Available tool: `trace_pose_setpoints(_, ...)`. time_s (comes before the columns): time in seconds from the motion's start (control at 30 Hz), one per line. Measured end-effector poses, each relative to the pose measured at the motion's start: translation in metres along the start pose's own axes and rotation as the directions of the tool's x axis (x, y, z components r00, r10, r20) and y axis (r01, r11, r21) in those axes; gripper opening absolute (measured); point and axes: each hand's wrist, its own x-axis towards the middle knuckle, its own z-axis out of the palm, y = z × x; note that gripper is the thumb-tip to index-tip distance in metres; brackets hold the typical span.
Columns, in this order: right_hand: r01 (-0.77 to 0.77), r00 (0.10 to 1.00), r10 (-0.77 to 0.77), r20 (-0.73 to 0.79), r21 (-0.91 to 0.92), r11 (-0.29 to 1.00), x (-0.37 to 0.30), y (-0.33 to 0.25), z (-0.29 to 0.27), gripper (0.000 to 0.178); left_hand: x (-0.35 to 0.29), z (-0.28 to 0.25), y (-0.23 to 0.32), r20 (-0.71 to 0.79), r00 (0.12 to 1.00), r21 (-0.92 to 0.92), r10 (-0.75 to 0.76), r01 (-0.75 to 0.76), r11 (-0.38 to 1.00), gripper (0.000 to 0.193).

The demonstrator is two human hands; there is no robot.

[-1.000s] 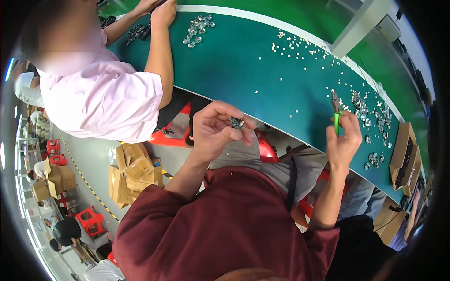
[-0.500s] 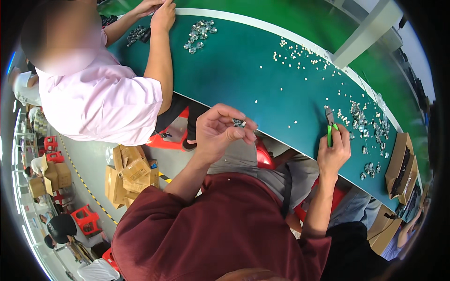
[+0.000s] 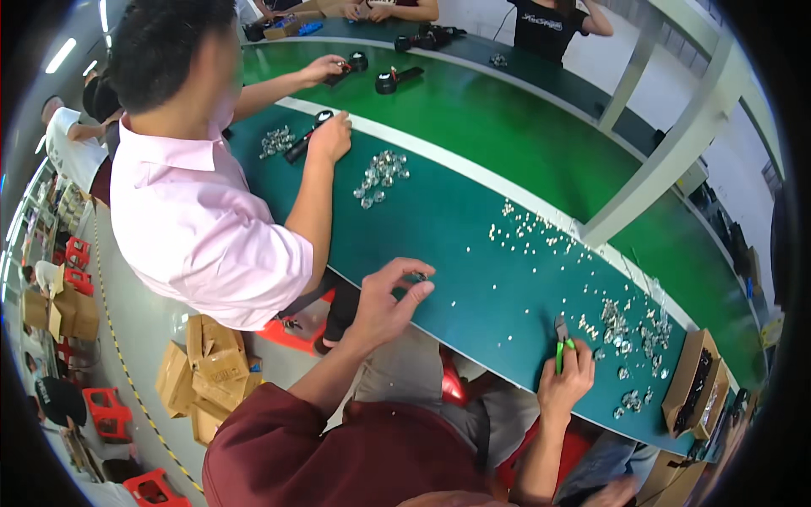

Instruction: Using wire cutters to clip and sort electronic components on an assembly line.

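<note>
Far left, a co-worker in a pink shirt (image 3: 198, 228) leans over the green table (image 3: 473, 245), one hand on a dark tool (image 3: 306, 142) beside a heap of shiny clear parts (image 3: 382, 176).

Now my left hand (image 3: 384, 304): forearm rising from the lower edge in its maroon sleeve (image 3: 338, 456), wrist bent, hand raised at the near edge of the table. Thumb and fingertips (image 3: 422, 289) are pinched narrow around a small dark part (image 3: 420, 276), the other fingers arched above it. The part sits right at my fingertips, just over the table's near rim.

Moving right, a scatter of tiny white pieces (image 3: 532, 237) lies across the middle of the table.

My right hand (image 3: 564, 384) comes up at the table's near edge, fist wrapped tight on green-handled pliers (image 3: 561, 342), which stand upright with their metal tip pointing away from me. Just to the right of that tip, more shiny parts (image 3: 629, 334) are strewn about, and a brown cardboard box (image 3: 688, 389) sits at the far right end.
</note>
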Motion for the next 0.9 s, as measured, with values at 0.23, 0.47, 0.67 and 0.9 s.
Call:
trace_pose_setpoints(0.23, 0.026, 1.000, -0.026, 0.001, 0.011, 1.000, 0.004, -0.001, -0.001, 0.022, 0.069, -0.026, -0.043, -0.065, 0.972, 0.473, 0.227, -0.170, 0.864, 0.019)
trace_pose_setpoints(0.47, 0.008, 0.999, -0.008, 0.040, 0.015, 1.000, 0.010, 0.000, -0.001, 0.024, 0.103, -0.038, -0.071, -0.131, 0.971, 0.531, 0.198, -0.100, 0.842, 0.017)
trace_pose_setpoints(0.67, -0.011, 0.996, 0.008, 0.087, 0.036, 0.999, 0.008, 0.002, -0.003, 0.026, 0.109, -0.025, -0.066, -0.083, 0.965, 0.624, 0.249, -0.145, 0.768, 0.019)
trace_pose_setpoints(0.9, 0.101, 0.972, -0.092, 0.214, -0.031, 0.994, 0.022, 0.005, -0.021, 0.030, 0.111, -0.017, -0.063, -0.038, 0.963, 0.772, 0.267, -0.141, 0.620, 0.017)
